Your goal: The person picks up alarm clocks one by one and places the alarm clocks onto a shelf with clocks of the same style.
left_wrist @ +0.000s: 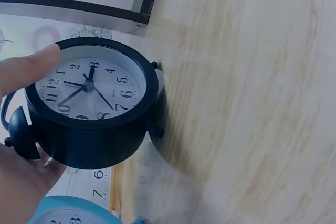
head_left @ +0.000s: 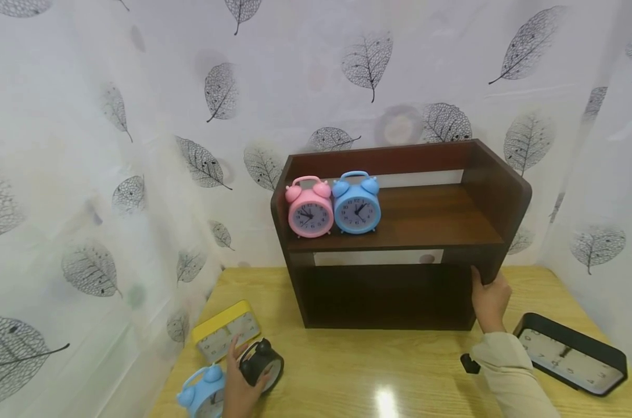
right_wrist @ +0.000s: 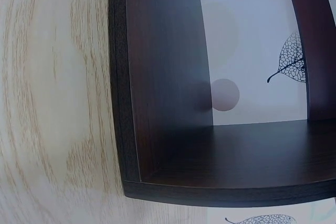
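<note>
My left hand holds a black twin-bell alarm clock at the front left of the table. In the left wrist view, the thumb lies over the rim of the black alarm clock and fingers reach behind it; its dial faces up. My right hand grips the right side panel of a dark brown two-tier shelf, thumb on the inner side. A pink alarm clock and a blue alarm clock stand side by side at the left of its upper tier.
Beside my left hand are a second blue alarm clock and a yellow rectangular clock. A black rectangular clock lies right of my right forearm, with a small black object left of the sleeve. Leaf-print curtain surrounds the table.
</note>
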`<control>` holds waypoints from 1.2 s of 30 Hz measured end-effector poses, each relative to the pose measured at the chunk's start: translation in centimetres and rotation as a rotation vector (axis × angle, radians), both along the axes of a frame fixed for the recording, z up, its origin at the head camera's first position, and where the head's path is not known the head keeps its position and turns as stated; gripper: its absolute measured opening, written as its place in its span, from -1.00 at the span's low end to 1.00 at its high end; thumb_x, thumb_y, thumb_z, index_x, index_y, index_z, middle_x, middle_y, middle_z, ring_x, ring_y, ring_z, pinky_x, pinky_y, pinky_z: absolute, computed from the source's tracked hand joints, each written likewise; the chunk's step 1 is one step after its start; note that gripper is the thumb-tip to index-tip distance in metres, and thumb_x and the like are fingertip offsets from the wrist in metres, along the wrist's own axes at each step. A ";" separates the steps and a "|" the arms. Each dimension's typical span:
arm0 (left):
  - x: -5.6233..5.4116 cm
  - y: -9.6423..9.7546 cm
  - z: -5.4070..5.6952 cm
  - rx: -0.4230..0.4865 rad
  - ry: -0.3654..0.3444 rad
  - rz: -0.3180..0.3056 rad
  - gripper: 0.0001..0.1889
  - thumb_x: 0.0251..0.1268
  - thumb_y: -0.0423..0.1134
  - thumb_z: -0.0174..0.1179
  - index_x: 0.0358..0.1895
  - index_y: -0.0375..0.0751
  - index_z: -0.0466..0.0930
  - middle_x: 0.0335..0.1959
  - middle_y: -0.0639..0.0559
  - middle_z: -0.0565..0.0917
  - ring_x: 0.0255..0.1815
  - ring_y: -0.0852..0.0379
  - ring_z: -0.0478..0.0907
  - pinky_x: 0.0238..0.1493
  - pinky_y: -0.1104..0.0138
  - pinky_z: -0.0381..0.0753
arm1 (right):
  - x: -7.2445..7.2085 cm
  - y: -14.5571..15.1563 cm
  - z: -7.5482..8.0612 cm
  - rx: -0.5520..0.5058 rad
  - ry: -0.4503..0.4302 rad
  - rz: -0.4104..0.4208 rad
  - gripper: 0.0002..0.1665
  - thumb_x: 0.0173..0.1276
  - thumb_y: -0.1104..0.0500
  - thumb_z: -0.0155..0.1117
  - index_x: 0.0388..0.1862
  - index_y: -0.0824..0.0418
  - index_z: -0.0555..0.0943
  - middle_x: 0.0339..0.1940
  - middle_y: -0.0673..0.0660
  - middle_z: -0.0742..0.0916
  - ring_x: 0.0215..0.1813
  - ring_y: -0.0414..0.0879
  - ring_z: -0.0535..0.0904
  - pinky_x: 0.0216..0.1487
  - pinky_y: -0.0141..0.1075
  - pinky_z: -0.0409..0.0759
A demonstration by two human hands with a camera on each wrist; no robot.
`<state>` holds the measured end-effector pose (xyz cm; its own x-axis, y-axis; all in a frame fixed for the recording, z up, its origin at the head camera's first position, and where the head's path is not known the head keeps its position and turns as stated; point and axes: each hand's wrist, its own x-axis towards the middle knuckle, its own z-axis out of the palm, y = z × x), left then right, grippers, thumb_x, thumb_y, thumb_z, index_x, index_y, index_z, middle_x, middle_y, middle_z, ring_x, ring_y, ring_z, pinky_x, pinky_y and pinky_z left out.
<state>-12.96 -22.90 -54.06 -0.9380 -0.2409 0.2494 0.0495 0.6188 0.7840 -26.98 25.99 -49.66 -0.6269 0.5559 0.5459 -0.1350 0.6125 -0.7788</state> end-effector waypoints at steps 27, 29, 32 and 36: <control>0.4 0.2 -1.8 0.116 -0.141 0.105 0.09 -0.13 -0.22 0.47 0.38 -0.27 -0.18 0.25 -0.59 0.18 0.16 -0.56 0.30 0.11 -0.30 0.28 | 0.1 -0.1 0.0 0.020 -0.008 -0.024 -0.71 0.28 0.21 0.24 -0.32 0.49 0.52 -0.39 0.50 0.66 -0.36 0.27 0.54 -0.40 -0.49 0.25; 0.5 0.3 -1.9 0.118 -0.128 0.115 0.07 -0.12 -0.18 0.46 0.37 -0.28 -0.16 0.26 -0.58 0.16 0.18 -0.56 0.28 0.11 -0.31 0.27 | 0.2 -0.1 0.1 0.024 -0.011 -0.029 -0.71 0.28 0.21 0.24 -0.33 0.49 0.52 -0.40 0.48 0.65 -0.37 0.23 0.52 -0.41 -0.57 0.16; 0.4 0.5 -2.0 0.143 -0.143 0.136 0.06 -0.11 -0.17 0.46 0.38 -0.25 -0.15 0.28 -0.56 0.14 0.21 -0.56 0.25 0.13 -0.32 0.24 | 0.2 -0.2 0.1 0.023 -0.011 -0.028 -0.71 0.28 0.20 0.24 -0.35 0.48 0.50 -0.41 0.48 0.64 -0.38 0.26 0.51 -0.41 -0.54 0.15; 0.3 0.5 -2.0 0.210 -0.164 0.151 0.07 -0.11 -0.19 0.46 0.39 -0.23 -0.16 0.33 -0.51 0.08 0.27 -0.55 0.15 0.20 -0.32 0.14 | 0.1 -0.2 0.1 0.019 -0.004 -0.021 -0.71 0.28 0.20 0.24 -0.34 0.48 0.51 -0.39 0.49 0.64 -0.37 0.24 0.54 -0.39 -0.54 0.16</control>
